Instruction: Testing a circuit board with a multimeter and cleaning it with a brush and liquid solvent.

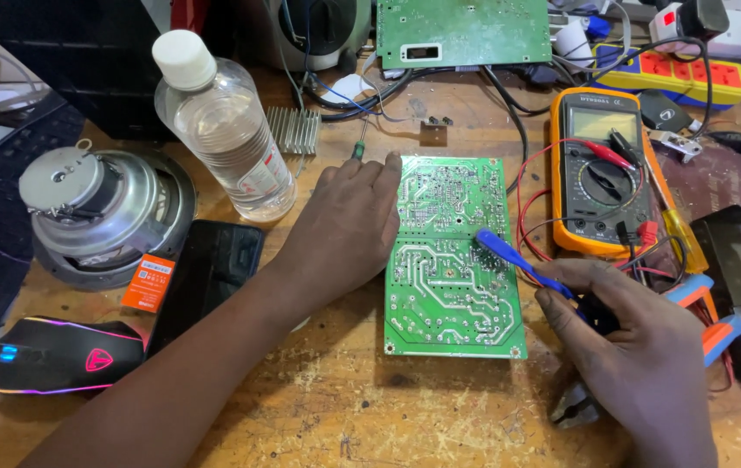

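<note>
Left hand (349,227) lies flat and open, palm down, its fingertips pressing on the left edge of the green board (450,256), pinning it to the worktop (344,407) without gripping anything. Right hand (639,355), at 4 o'clock from the board, is closed around a blue probe (513,257) whose tip touches the solder side near the board's right edge, at about mid-height.

Around them, by size: the wooden worktop, scuffed and dusty. At 9 o'clock from the board, well apart, a speaker driver (102,212) sits magnet-up. At 3 o'clock, a yellow multimeter (604,186) lies just beside the board, red and black leads looping off it. At 12 o'clock, far back, a second green board (464,33). At 10 o'clock, a clear bottle (227,139) with a white cap stands near the left hand. A dark phone (210,273) lies at 8 o'clock beside the left forearm, with a black mouse (67,355) further out the same way. A small finned heatsink (294,130) lies at 11 o'clock, next to the bottle.

The board looks light, stiff and thin, lying copper side up. It would likely slide on the wood if not held, and its solder points are sharp and easily damaged. Best taken by the bare edges or corners, not across the traces. The probe is slim and light, held on its plastic shaft behind the tip.
</note>
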